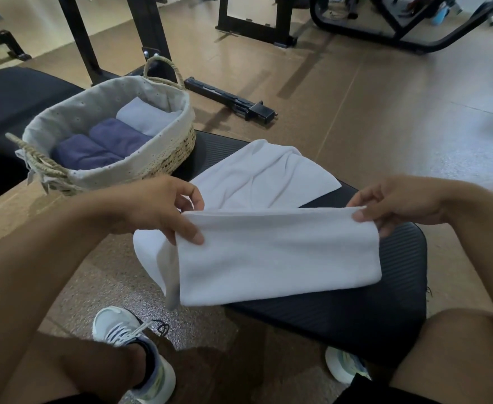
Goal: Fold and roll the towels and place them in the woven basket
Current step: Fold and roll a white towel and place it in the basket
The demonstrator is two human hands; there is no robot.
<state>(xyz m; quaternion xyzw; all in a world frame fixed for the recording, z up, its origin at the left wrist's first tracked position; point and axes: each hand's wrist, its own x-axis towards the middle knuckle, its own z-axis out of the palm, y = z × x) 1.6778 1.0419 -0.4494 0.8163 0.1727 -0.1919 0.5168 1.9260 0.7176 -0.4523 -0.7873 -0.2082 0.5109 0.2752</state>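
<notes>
You are sitting with your knees at the bottom of the view and holding a white towel [277, 255] up over the black bench pad [356, 313]. Your left hand [158, 208], at nine o'clock of the towel, is pinching its upper left corner between thumb and fingers; your right hand [396, 202], at two o'clock, is pinching the upper right corner the same way. The towel is hanging doubled from its top edge, with a loose flap trailing down at its left side, so you are in the folding step, not yet rolling.

The next move calls for laying the towel flat on the pad, squaring the loose flap into line, and then rolling it tight from one end.

Beyond it, at twelve o'clock, a second white towel [265, 173] is lying crumpled on the pad, waiting its turn. Farther out at ten o'clock, the woven basket [163, 158] is sitting on the floor with two blue rolled towels [102, 144] and one white rolled towel [146, 115] lined up inside. There looks to be little spare room left, so the new roll will need to be compact.
</notes>
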